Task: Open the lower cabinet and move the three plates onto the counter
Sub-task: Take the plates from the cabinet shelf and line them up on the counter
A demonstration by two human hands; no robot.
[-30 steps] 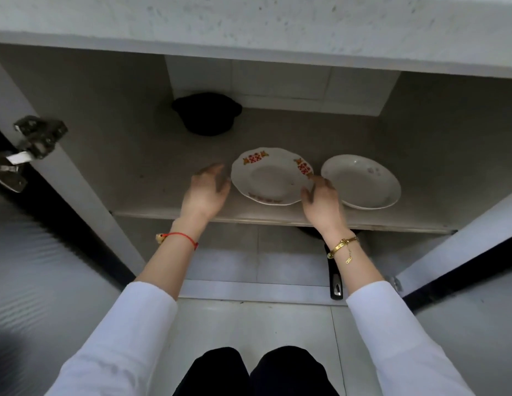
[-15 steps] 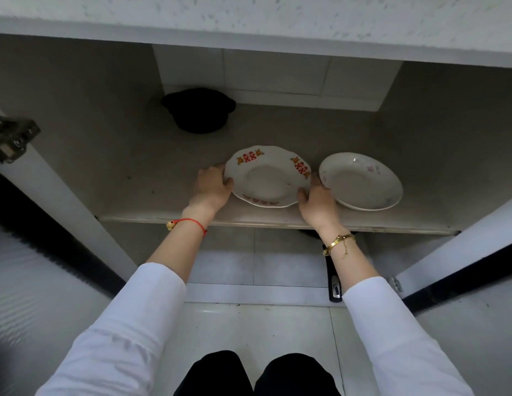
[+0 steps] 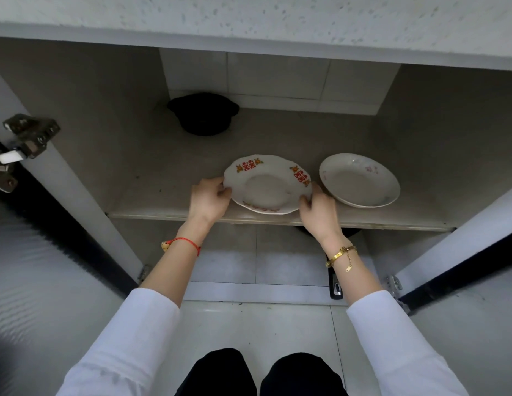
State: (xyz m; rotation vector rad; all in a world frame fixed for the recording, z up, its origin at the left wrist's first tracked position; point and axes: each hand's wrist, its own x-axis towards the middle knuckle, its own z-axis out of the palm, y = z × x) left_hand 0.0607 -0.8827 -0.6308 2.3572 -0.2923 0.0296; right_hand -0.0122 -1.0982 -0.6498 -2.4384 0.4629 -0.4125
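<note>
The plates [image 3: 267, 184] look like shiny, smooth china. The shelf [image 3: 169, 178] is dull and a bit rough. The hinge [image 3: 30, 134] is metal. The counter [image 3: 249, 15] looks speckled like stone.

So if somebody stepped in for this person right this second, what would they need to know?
Left hand and right hand each grip a side of the red-patterned plate, which sits at the front of the cabinet shelf.
The pale floral plate sits just right of it, untouched.
Done: cabinet doors open.
Left: lift both plates to the counter. A third plate is not in view.
</note>
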